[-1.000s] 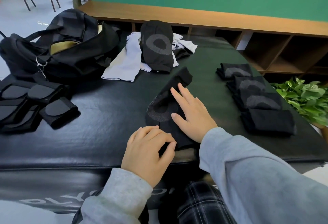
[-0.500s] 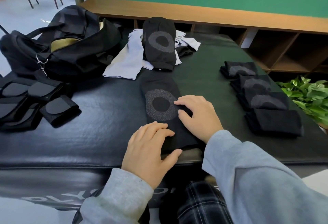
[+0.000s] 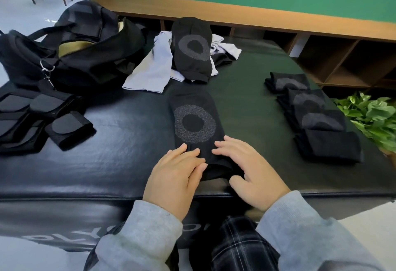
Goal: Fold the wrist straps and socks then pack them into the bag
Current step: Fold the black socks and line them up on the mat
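A black sock with a grey ring (image 3: 194, 120) lies flat on the black padded table (image 3: 107, 163) in front of me. My left hand (image 3: 173, 176) rests on its near left edge with fingers fairly straight. My right hand (image 3: 248, 172) lies on its near right edge, fingers spread on top and thumb at the cuff. Several folded black socks (image 3: 317, 118) lie in a row on the right. Folded black wrist straps (image 3: 38, 118) sit at the left. The open black bag (image 3: 70, 52) stands at the back left.
A pile of loose socks, grey-white ones (image 3: 150, 71) under another black ringed sock (image 3: 192, 49), lies at the back centre. A wooden shelf (image 3: 321, 41) runs behind the table. A green plant (image 3: 372, 120) stands off the right edge.
The sock was twisted and is now spread flat with its ring facing up. Both hands slid back to its near end.
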A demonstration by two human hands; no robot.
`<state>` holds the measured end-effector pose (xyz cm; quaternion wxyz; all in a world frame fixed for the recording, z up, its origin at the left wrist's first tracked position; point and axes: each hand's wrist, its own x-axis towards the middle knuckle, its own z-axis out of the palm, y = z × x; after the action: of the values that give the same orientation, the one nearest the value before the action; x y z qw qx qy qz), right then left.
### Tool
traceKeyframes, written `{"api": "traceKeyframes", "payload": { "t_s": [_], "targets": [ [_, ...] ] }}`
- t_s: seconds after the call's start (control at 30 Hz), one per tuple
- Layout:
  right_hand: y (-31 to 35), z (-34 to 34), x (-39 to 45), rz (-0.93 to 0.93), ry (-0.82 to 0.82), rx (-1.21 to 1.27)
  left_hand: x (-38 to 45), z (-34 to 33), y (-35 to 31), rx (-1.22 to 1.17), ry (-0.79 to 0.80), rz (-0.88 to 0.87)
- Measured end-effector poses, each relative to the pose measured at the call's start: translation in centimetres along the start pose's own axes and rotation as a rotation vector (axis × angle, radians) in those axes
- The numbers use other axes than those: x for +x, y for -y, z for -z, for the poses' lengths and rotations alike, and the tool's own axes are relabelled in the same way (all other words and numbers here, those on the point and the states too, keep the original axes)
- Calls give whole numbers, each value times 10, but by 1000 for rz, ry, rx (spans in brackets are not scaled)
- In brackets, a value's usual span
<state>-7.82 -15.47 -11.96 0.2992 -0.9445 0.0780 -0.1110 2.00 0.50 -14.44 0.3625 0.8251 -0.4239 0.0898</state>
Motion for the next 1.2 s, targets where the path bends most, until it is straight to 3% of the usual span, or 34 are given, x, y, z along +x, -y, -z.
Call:
{"api": "traceKeyframes", "payload": {
  "t_s": [0.37, 0.47, 0.73, 0.97, 1.2],
  "targets": [
    [5, 0, 3, -123, -183, -1, 1, 13, -11, -129, 37, 93],
    [6, 3, 2, -212, -202, 51, 2, 17, -16, -202, 68, 180],
    [11, 4, 7, -298, -183, 149, 11, 17, -16, -307, -47, 430],
    [10, 0, 21, -433, -275, 69, 23, 14, -15, -205, -33, 449],
    [15, -4, 38, -516, -236, -209, 34, 19, -10, -81, 5, 427]
  ]
}}
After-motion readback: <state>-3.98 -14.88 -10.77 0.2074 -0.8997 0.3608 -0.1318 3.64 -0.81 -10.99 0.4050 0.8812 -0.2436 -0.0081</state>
